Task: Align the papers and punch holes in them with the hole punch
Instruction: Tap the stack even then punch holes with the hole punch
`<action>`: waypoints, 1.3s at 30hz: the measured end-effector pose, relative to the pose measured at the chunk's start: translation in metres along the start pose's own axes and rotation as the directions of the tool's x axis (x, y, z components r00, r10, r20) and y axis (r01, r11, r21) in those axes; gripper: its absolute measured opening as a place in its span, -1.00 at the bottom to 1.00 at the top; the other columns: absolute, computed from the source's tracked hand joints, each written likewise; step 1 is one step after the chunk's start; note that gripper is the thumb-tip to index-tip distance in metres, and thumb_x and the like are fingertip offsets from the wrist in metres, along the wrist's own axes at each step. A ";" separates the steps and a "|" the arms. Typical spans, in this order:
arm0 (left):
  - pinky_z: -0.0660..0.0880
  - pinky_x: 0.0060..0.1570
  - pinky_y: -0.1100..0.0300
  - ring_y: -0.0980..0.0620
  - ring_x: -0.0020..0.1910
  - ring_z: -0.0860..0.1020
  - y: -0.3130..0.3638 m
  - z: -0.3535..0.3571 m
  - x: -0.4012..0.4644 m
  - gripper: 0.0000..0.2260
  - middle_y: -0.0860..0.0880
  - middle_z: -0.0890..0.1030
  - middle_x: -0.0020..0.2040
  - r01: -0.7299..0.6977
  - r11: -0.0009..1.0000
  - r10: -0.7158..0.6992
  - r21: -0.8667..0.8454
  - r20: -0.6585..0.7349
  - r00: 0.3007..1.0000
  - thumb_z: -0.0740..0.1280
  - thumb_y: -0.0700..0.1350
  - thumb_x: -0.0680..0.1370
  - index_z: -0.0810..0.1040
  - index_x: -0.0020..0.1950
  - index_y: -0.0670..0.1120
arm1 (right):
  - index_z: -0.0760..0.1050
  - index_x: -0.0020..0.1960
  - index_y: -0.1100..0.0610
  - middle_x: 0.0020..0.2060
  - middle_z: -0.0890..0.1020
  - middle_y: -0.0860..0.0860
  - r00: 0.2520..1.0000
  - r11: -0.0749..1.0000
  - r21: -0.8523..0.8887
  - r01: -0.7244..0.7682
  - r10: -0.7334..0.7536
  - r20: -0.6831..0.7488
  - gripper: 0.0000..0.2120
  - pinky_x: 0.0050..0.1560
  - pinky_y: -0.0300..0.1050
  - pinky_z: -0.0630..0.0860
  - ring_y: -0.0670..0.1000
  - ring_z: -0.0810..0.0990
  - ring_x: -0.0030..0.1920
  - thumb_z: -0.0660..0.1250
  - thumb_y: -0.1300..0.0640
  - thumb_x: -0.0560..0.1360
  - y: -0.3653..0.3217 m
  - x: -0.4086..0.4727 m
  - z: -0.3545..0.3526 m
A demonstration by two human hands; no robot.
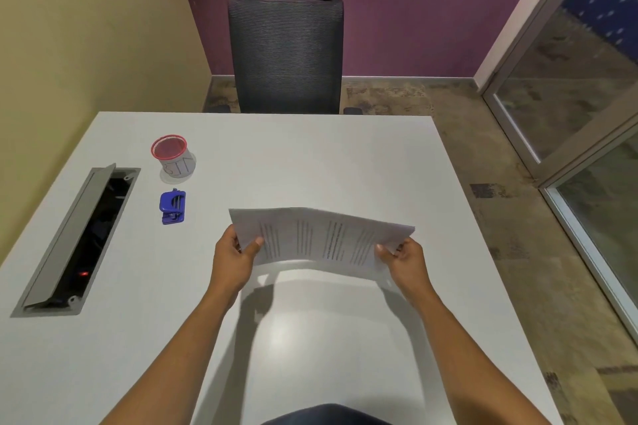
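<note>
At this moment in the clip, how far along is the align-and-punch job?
Early stage. Done: nothing punched that can be seen. In hand: the left hand and right hand pinch the papers at opposite ends, lifted off the table, apparently for squaring up. Left: the blue hole punch sits untouched beside the red-rimmed cup, so all the punching remains.

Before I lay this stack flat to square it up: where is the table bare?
Bare table runs from the papers to the far edge by the chair, and along the right side. Also bare: the near strip beneath both forearms. Crowded: the left, with hole punch, red-rimmed cup and open cable tray.
</note>
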State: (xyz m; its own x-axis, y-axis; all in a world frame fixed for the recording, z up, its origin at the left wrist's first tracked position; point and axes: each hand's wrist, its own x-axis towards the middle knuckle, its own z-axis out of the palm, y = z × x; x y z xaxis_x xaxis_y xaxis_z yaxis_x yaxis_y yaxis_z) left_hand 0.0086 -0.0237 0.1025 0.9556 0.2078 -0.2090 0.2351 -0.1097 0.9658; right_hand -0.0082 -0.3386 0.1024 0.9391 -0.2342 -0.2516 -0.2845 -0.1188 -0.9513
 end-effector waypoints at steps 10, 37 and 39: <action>0.50 0.02 0.22 0.05 0.06 0.58 -0.030 0.009 -0.014 -0.64 0.11 0.60 0.03 -0.003 0.999 0.005 0.054 -0.034 0.999 0.40 -0.34 0.49 0.48 0.11 0.08 | 0.49 0.25 0.19 0.03 0.64 0.02 0.993 0.996 0.003 -0.086 0.086 0.082 -0.68 -0.14 -0.43 0.55 -0.10 0.62 -0.01 0.34 0.38 0.53 0.023 -0.013 0.020; 0.51 -0.05 0.10 -0.04 -0.03 0.60 -0.028 0.004 -0.018 -0.84 0.05 0.65 -0.08 0.024 0.999 -0.021 0.034 -0.082 0.996 0.47 -0.23 0.47 0.58 -0.09 0.02 | 0.50 0.23 0.29 0.04 0.63 0.12 0.991 0.991 -0.019 -0.135 0.135 -0.021 -0.73 -0.10 -0.31 0.55 0.02 0.61 -0.02 0.33 0.38 0.54 0.026 -0.014 0.020; 0.54 -0.04 0.06 -0.04 -0.04 0.61 -0.026 0.005 -0.018 -0.86 0.02 0.66 -0.07 0.023 1.000 -0.022 0.020 -0.088 0.996 0.46 -0.18 0.49 0.58 -0.07 0.05 | 0.50 0.22 0.29 0.07 0.64 0.14 0.992 0.992 -0.031 -0.123 0.122 -0.032 -0.74 -0.03 -0.24 0.54 0.04 0.61 0.00 0.33 0.37 0.54 0.024 -0.014 0.020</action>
State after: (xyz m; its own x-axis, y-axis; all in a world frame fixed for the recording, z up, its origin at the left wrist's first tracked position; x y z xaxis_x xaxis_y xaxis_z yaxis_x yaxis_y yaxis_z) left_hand -0.0144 -0.0292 0.0805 0.9309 0.2948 -0.2155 0.2609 -0.1242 0.9573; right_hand -0.0242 -0.3192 0.0796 0.8907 -0.2774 -0.3600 -0.4037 -0.1187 -0.9072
